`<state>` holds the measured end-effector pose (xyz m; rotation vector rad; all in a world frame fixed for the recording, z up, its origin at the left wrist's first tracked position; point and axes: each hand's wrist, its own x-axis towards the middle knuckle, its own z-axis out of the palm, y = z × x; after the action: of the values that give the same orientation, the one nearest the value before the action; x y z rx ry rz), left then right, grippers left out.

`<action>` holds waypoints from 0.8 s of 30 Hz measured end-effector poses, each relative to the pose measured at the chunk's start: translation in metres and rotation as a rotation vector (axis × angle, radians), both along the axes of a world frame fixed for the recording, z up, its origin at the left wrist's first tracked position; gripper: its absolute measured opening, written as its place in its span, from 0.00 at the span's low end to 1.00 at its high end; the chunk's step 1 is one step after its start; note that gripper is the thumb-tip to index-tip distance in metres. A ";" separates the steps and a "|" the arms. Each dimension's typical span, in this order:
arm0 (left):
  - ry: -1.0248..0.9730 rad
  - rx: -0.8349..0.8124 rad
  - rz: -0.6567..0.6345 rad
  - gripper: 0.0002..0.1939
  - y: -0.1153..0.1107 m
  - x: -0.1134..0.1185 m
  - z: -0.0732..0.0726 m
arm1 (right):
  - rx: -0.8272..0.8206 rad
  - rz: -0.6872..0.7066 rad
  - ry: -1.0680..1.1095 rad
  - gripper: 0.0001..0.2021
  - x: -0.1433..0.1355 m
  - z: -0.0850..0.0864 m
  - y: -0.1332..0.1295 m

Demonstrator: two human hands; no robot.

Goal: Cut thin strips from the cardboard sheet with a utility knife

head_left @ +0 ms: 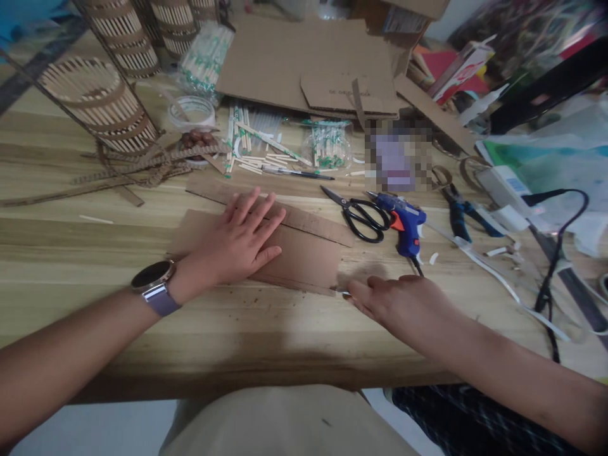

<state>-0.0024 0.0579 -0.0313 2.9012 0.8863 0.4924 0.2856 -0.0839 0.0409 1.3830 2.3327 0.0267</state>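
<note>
A flat piece of brown cardboard [304,259] lies on the wooden table. My left hand [242,240] rests on it with the fingers spread, a watch on the wrist. Along its far side is a narrower cardboard strip [323,228], partly under my left fingertips. My right hand [389,301] is closed at the cardboard's near right corner. A small shiny tip shows between its fingers and touches that corner; the rest of the tool is hidden. Black-handled scissors [363,218] and a blue glue gun [403,221] lie beyond my right hand.
Pliers [463,212] and a black cable [553,272] are on the right. Bundled sticks [330,145], a pen [299,172] and a tape roll [192,114] lie behind the cardboard. Stick baskets [102,104] stand at the back left, large cardboard sheets [304,57] at the back.
</note>
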 end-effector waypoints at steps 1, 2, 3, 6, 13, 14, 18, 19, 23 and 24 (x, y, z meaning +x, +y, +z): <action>-0.007 -0.002 -0.005 0.35 0.000 0.000 0.000 | -0.002 0.005 0.013 0.13 0.002 -0.001 -0.001; -0.017 -0.005 -0.009 0.35 0.000 0.000 0.000 | -0.007 0.008 0.015 0.12 0.004 -0.002 -0.002; -0.028 -0.012 -0.013 0.35 0.000 0.000 -0.001 | -0.009 0.010 0.012 0.12 0.005 -0.002 -0.003; -0.053 -0.044 -0.016 0.35 0.001 -0.001 -0.001 | 0.000 0.004 0.007 0.11 0.005 -0.004 -0.004; -0.053 -0.078 0.000 0.35 0.000 0.002 0.001 | -0.062 0.016 -0.017 0.13 0.026 0.007 0.000; -0.057 -0.092 0.007 0.34 0.000 0.002 0.002 | -0.066 0.026 0.004 0.14 0.028 0.011 0.001; -0.152 -0.183 0.026 0.32 0.006 0.000 0.005 | 0.005 0.021 0.068 0.23 0.005 0.021 0.015; -0.194 -0.216 0.029 0.32 0.008 -0.002 0.005 | 0.023 0.012 0.085 0.24 -0.009 0.022 0.020; -0.361 -0.341 0.057 0.30 0.012 -0.009 0.009 | -0.033 -0.043 0.082 0.20 -0.071 0.020 0.046; -0.393 -0.369 0.070 0.29 0.012 -0.010 0.011 | -0.035 -0.034 0.090 0.18 -0.083 0.018 0.052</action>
<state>-0.0126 0.0695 -0.0204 2.3393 0.9034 0.7766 0.2026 -0.0318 0.0588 1.4337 2.3703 -0.0883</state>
